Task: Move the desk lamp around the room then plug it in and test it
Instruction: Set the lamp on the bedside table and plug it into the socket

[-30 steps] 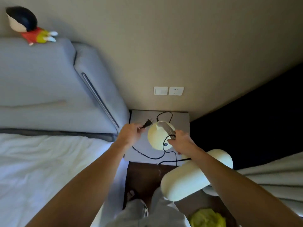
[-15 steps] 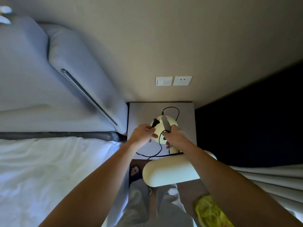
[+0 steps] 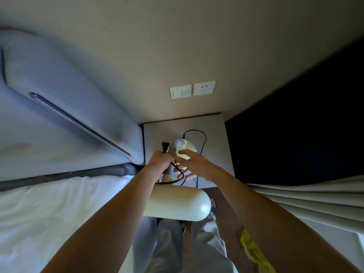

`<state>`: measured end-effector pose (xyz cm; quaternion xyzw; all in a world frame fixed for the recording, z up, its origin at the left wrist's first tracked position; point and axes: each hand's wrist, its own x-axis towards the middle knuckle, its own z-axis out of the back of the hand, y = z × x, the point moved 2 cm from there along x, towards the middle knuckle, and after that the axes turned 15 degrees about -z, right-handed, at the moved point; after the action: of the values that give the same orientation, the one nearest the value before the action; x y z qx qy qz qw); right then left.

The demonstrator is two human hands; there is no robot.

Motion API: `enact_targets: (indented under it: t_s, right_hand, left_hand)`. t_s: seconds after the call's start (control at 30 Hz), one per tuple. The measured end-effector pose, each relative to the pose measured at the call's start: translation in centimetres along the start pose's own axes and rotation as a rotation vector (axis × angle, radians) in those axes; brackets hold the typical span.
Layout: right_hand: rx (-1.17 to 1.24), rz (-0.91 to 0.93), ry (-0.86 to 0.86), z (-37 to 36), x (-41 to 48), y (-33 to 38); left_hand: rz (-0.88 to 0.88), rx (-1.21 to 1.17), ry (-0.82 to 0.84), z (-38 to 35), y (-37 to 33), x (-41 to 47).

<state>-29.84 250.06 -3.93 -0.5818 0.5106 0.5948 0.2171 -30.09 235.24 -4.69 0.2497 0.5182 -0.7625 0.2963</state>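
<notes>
Two hands work over the nightstand (image 3: 216,134), which serves as the reference point. The lamp (image 3: 185,148) stands on the nightstand, its long head (image 3: 177,205) projecting past the near edge toward the person. The left hand (image 3: 160,161) is closed around the plug (image 3: 165,146) and part of the cord (image 3: 177,174); the plug's blades cannot be made out. The right hand (image 3: 194,164) is spread, fingers loose, resting at the lamp base and gripping nothing firmly.

The socket (image 3: 204,88) sits on the wall above the far edge of the nightstand, up and slightly right of the plug, well apart from it. The plug's long axis points roughly toward the wall. The left hand is the one placed to carry it there. Cord slack loops behind the base and appears sufficient.
</notes>
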Motion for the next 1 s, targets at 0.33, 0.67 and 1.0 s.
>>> enact_targets:
  t_s: [0.33, 0.67, 1.0]
  right_hand:
    - [-0.067, 0.064, -0.028, 2.4, 0.3, -3.1]
    - [0.024, 0.157, -0.328, 7.3, 0.5, -4.9]
    - [0.006, 0.363, -0.47, 8.5, -4.0, -1.2]
  left_hand:
    - [0.006, -0.069, 0.015, -2.5, 0.4, 1.4]
    - [-0.003, -0.077, -0.028, -2.0, -1.9, 2.8]
    - [-0.273, 0.463, -0.1, 3.4, -6.1, 0.3]
